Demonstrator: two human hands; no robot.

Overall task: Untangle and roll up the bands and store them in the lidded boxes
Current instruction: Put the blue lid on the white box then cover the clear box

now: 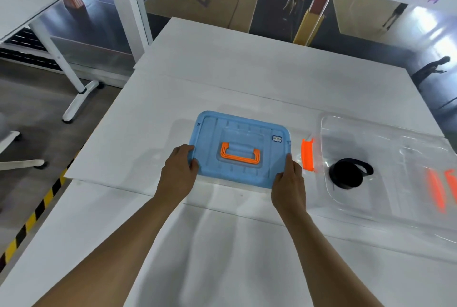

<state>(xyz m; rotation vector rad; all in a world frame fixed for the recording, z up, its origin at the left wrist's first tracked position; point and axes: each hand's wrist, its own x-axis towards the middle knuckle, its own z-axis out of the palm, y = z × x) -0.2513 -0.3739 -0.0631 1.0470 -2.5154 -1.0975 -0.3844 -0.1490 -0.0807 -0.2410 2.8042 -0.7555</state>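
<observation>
Left of the clear box [385,195], the blue lid [238,148] is pinched by both hands, left hand [179,170] and right hand [288,183], at its near corners. Inside the box sits the rolled black band [346,175]. Lid's long side runs left-right; right hand is nearer the box.

One blue lid [239,151] with one orange handle [240,155], two hands on its near corners, one clear box [385,198] right of the lid holding one rolled black band [347,176]

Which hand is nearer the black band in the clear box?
Right. The right hand grips the blue lid's near right corner, just left of the band; the left hand grips the lid's left edge, farther off.
</observation>
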